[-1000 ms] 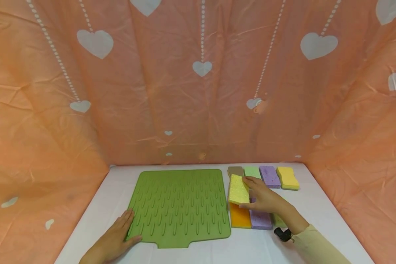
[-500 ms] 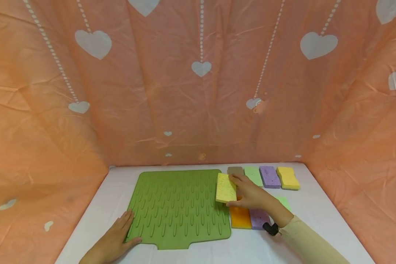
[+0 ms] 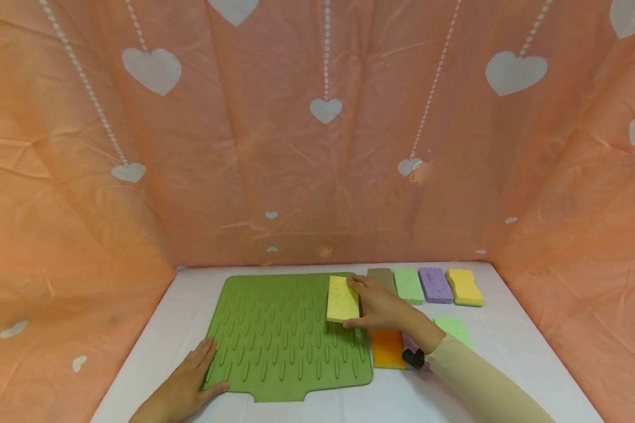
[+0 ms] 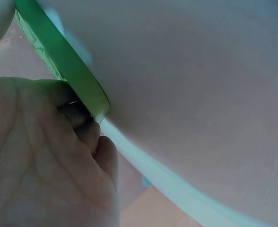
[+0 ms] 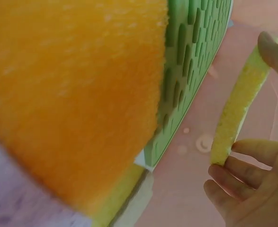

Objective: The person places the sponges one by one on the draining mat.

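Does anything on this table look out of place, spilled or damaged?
Nothing stands out. The green mat looks flat, the back sponges lie in a row, and the yellow sponge over the mat is held in the right grip. The right arm partly hides other sponges.

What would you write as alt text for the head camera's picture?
A person's right hand holds a yellow sponge over a green ridged mat, while the left hand rests at its near left corner. More sponges lie to the right on a white table, before an orange heart-patterned backdrop.
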Motion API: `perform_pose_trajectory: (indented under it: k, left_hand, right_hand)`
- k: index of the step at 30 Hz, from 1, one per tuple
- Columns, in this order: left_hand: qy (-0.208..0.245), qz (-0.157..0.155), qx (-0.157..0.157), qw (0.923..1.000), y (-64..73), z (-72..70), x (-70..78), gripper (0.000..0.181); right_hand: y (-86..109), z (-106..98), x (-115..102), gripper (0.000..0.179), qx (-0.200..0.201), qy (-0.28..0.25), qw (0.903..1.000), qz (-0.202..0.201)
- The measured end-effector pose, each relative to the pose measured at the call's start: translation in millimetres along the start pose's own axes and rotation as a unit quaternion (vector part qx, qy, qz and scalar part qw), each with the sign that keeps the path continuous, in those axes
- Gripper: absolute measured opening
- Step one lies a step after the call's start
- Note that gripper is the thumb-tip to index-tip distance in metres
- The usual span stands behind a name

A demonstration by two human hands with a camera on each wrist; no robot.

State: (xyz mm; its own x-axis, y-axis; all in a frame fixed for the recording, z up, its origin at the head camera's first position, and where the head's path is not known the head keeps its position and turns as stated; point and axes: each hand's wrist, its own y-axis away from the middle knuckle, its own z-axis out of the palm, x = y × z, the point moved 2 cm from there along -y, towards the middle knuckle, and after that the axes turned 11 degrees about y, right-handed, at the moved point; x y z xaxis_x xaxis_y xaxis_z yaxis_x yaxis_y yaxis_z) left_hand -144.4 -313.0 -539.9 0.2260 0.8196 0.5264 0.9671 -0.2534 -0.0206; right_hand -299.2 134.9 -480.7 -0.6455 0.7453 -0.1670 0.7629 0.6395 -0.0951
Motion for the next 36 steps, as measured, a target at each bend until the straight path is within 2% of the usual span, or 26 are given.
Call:
perform_pose_trajectory:
  k: [9, 19, 23, 28, 36]
  left_hand:
    - [0.007, -0.005, -0.004, 1.0000, 2.0, 0.1, 0.2, 0.103]
    - [0.002, 0.012, 0.014, 0.9998, -0.7, -0.8, -0.8, 0.100]
    - [0.002, 0.027, 0.020, 0.9994, -2.5, -0.4, 1.2, 0.099]
    - [0.001, 0.026, 0.026, 0.9993, -0.3, -0.2, 1.4, 0.098]
    - [-0.005, 0.021, 0.024, 0.9995, 2.2, 1.3, -0.3, 0.099]
  right_hand:
    - [-25.9, 2, -21, 0.112, -0.021, -0.009, 0.9995, -0.020]
    - [-56.6, 10, -41, 0.113, -0.042, -0.014, 0.9985, -0.033]
    - [-65.6, 15, -47, 0.112, -0.032, -0.005, 0.9988, -0.036]
    - [-79.3, 26, -57, 0.112, -0.023, 0.008, 0.9978, -0.061]
    - [-99.9, 42, -73, 0.113, -0.041, 0.010, 0.9981, -0.044]
